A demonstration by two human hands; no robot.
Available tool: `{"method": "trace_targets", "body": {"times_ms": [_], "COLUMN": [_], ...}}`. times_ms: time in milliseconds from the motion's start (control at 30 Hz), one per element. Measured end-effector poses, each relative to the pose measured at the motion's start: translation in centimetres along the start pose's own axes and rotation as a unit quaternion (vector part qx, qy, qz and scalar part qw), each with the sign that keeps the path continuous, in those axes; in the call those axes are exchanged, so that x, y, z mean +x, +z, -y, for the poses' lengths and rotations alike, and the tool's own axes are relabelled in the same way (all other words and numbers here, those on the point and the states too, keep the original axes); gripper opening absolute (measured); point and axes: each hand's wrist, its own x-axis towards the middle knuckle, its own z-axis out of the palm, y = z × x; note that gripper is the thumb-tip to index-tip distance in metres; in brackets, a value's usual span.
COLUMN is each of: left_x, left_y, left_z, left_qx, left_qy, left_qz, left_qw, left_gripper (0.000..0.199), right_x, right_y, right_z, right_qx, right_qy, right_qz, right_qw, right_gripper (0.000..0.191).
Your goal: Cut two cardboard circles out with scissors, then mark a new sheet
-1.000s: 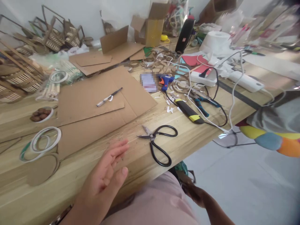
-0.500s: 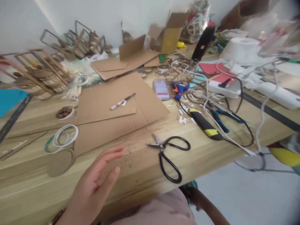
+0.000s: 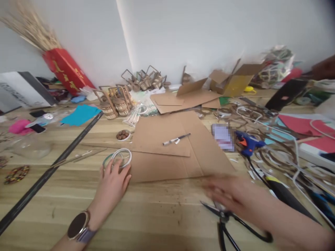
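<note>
My left hand (image 3: 112, 181) lies palm down with its fingers spread, reaching over the near edge of the white and green tape rolls (image 3: 130, 157). Whether the fingertips touch the rolls or something beneath them cannot be told. The round cardboard piece seen earlier in that spot is hidden now. My right hand (image 3: 235, 193) is smeared by motion above black-handled scissors (image 3: 223, 217), which lie on the table with blades parted. Beyond both hands rest flat cardboard sheets (image 3: 162, 167), with a pen (image 3: 172, 140) on top.
A bowl of brown nuts or beads (image 3: 123, 135) stands behind the tape rolls. Small woven baskets (image 3: 123, 104) sit at the back. To the right are a blue glue gun (image 3: 250, 143), cables, paper scraps and a yellow-black tool (image 3: 285, 195). A black strip (image 3: 65, 153) crosses the left side.
My left hand has moved onto the tape rolls and covers the cardboard disc's place. My right hand has come in over the scissors. The view has swung left.
</note>
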Motion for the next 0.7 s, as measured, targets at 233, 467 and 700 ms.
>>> {"method": "trace_targets", "body": {"times_ms": [233, 467, 700], "left_x": [-1.7, -2.3, 0.2], "left_y": [2.3, 3.4, 0.6], "left_z": [3.3, 6.2, 2.7], "left_qx": [-0.051, -0.077, -0.266], "left_qy": [0.01, -0.02, -0.145], "left_qz": [-0.008, -0.009, 0.027], "left_qw": [0.999, 0.997, 0.953], "left_gripper": [0.033, 0.031, 0.033], "right_x": [15.0, 15.7, 13.5], "right_y": [2.5, 3.0, 1.6], "right_z": [-1.7, -4.5, -6.0], "right_qx": [-0.129, -0.152, -0.153], "right_qy": [-0.057, -0.083, -0.1], "right_qz": [-0.006, -0.009, 0.006], "right_qw": [0.99, 0.985, 0.983], "right_gripper": [0.03, 0.029, 0.011]}}
